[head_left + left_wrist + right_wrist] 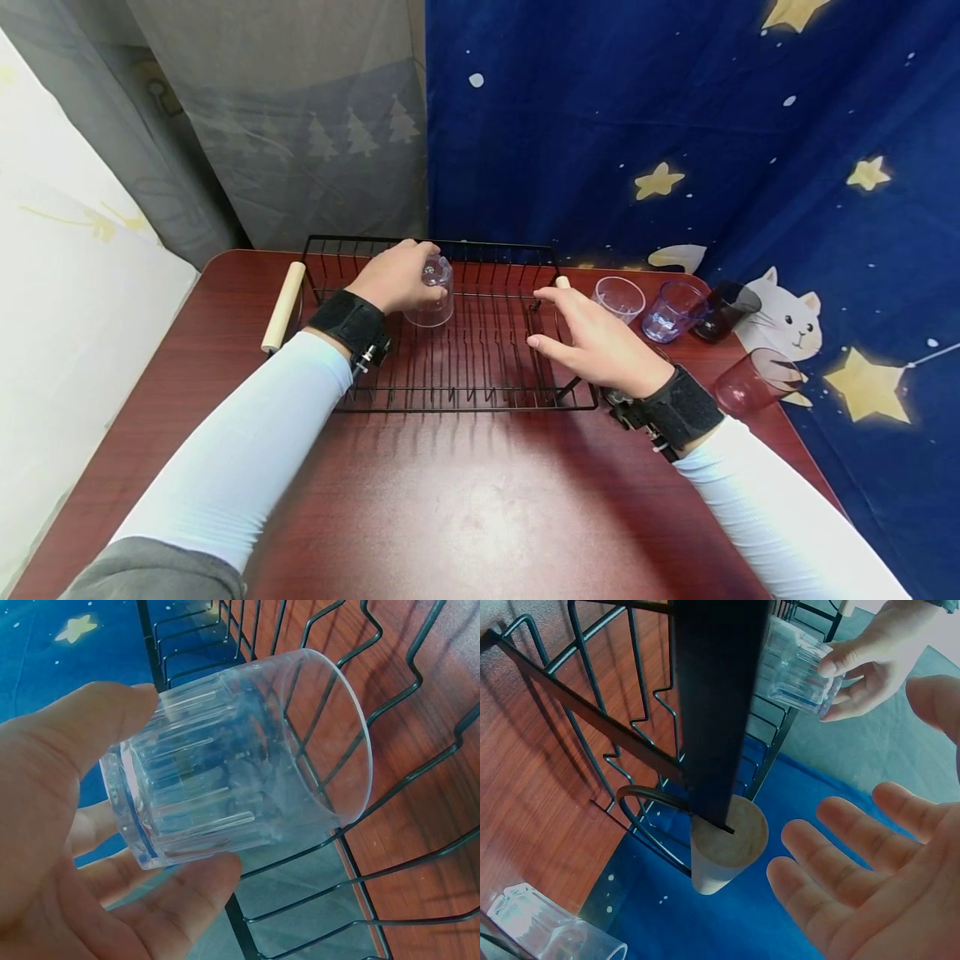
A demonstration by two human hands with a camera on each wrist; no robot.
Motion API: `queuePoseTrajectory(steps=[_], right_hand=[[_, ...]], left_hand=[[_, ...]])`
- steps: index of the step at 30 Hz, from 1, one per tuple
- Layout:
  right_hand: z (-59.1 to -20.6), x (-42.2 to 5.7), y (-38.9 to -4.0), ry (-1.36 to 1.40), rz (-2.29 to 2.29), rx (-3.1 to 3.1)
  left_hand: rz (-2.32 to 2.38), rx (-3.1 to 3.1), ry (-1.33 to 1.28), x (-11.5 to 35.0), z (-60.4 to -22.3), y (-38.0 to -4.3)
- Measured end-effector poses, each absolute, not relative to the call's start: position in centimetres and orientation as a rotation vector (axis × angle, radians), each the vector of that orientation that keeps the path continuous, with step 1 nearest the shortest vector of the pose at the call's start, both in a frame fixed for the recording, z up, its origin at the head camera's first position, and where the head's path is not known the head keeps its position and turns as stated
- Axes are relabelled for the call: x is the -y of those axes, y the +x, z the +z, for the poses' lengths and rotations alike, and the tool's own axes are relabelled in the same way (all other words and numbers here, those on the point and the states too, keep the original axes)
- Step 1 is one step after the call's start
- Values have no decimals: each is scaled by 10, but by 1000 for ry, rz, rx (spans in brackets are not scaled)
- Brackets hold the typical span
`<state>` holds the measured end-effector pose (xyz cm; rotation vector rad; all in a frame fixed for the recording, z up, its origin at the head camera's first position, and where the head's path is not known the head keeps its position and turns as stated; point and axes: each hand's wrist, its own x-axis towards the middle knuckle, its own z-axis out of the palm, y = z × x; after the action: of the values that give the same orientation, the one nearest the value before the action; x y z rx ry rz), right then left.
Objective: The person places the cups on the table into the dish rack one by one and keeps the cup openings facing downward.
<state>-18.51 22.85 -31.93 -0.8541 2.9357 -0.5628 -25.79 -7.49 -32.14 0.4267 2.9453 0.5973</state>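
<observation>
My left hand (397, 275) grips a clear plastic cup (437, 310) by its base, thumb on one side and fingers on the other. The cup is upside down, its rim close over the wires of a black dish rack (465, 410). In the left wrist view the ribbed wall of the cup (225, 765) shows plainly. My right hand (600, 342) holds nothing; its fingers are spread above the rack's right end. In the right wrist view, the rack's wooden handle (724, 859) is just beside those fingertips.
Right of the rack stand a clear cup (618, 302), a bluish cup (670, 317), a dark cup (723, 312) and a reddish cup (752, 385). Another clear cup is mostly hidden under my right wrist. Curtains (570, 125) hang behind the table (450, 508).
</observation>
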Motion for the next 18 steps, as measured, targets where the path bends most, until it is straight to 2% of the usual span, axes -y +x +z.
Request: queuePoseTrajectory(steps=[18], right_hand=[[-317, -226, -189, -861, -563, -2976]], left_hand=[[654, -3004, 453, 91, -308, -242]])
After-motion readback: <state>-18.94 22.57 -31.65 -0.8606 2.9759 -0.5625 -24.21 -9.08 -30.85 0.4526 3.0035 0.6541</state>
